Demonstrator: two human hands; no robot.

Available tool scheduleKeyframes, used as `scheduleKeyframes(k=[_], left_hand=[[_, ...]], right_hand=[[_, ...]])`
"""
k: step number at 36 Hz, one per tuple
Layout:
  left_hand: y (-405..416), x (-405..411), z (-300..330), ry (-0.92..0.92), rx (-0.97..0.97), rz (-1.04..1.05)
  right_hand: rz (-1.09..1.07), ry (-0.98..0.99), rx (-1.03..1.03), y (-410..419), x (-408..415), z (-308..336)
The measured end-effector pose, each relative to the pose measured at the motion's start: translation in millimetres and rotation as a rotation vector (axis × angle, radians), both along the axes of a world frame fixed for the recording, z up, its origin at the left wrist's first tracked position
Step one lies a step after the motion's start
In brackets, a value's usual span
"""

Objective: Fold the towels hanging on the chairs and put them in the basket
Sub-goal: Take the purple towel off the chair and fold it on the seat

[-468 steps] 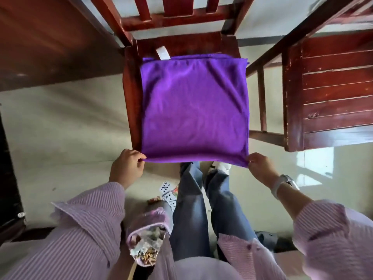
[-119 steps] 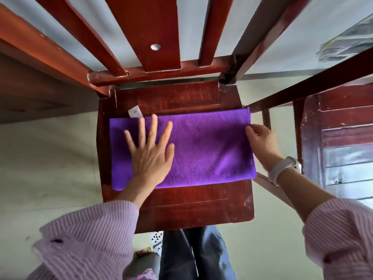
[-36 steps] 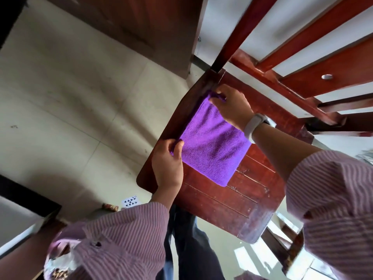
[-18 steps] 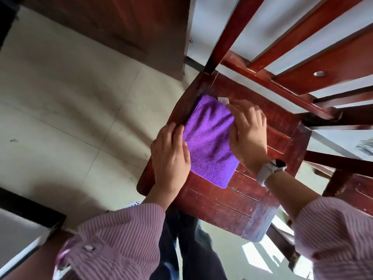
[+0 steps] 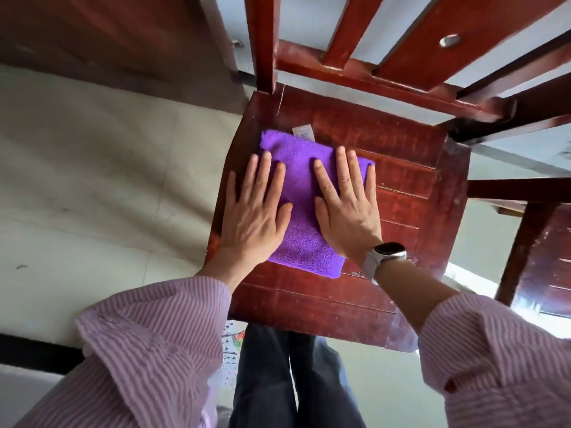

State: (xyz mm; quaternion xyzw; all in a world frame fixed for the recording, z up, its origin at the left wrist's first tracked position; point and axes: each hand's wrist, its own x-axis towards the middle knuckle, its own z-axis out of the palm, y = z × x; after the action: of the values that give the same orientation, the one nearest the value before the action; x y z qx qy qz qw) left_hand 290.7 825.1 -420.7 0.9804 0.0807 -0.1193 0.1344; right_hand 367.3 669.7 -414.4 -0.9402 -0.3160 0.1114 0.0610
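**Pressing the folded towel flat on the chair seat**

We have the purple towel (image 5: 304, 230) folded down to a small thick rectangle, lying on the wooden chair seat (image 5: 401, 186) directly under both our palms. Our left hand (image 5: 255, 211) lies flat with straight, slightly spread fingers over the towel's left edge, the outer fingers spilling onto bare wood; our right hand (image 5: 346, 205) lies equally flat and wide over the right half, fingertips reaching toward the far edge. Neither hand grips anything. We judge the flat palms are there to squeeze the layers together and set the creases, so the bundle keeps its shape when lifted. A white label (image 5: 303, 133) sticks out just beyond our right fingertips, at the towel's far edge. A pale watch (image 5: 384, 257) sits on the right wrist, and striped sleeves (image 5: 148, 341) cover both forearms nearer to us. Past the fingertips rise the chair's back slats (image 5: 349, 29). The basket is not in view, so folding looks done and the carrying step seems to come next
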Motion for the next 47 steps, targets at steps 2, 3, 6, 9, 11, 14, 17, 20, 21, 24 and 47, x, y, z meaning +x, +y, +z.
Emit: scheduleKeyframes(k=[2, 3, 6, 9, 11, 14, 17, 20, 21, 24, 47], left_hand=[[2.1, 3.2, 7.9, -0.002, 0.019, -0.014], [3.8, 6.2, 12.0, -0.021, 0.024, -0.025], [6.9, 30.0, 23.3, -0.119, 0.017, -0.163], [10.2, 58.0, 22.4, -0.068, 0.030, -0.315], [13.1, 70.9, 18.9, 0.030, 0.031, -0.324], [13.5, 81.3, 17.7, 0.039, 0.040, -0.297], [11.9, 79.0, 22.3, 0.022, 0.060, -0.196], [9.7, 61.5, 30.3, 0.043, -0.004, -0.028], [7.2, 55.8, 34.2, 0.069, -0.060, 0.063], [-4.9, 44.3, 41.5, 0.144, -0.124, 0.218], [-7.4, 85.5, 40.5, 0.421, -0.829, 0.623]], right_hand=[[-0.047, 0.033, 0.097, -4.5, -3.7, 7.5], [-0.109, 0.050, 0.154, -6.8, -7.3, 11.3], [-0.430, 0.147, 0.247, -12.5, -25.2, 26.9], [-0.740, 0.396, 0.152, -8.6, -52.1, 36.9], [-0.834, 0.501, 0.086, -4.7, -63.8, 39.4], [-0.920, 0.597, 0.055, -1.9, -62.6, 42.1], [-0.953, 0.708, 0.045, -10.0, -43.1, 49.9], [-0.917, 0.582, 0.204, -34.5, -12.7, 53.6], [-0.909, 0.488, 0.272, -44.1, -1.0, 53.1], [-0.948, 0.302, 0.351, -69.9, 33.2, 51.2], [-1.437, 0.635, 0.704, -52.8, -24.0, 37.5]])
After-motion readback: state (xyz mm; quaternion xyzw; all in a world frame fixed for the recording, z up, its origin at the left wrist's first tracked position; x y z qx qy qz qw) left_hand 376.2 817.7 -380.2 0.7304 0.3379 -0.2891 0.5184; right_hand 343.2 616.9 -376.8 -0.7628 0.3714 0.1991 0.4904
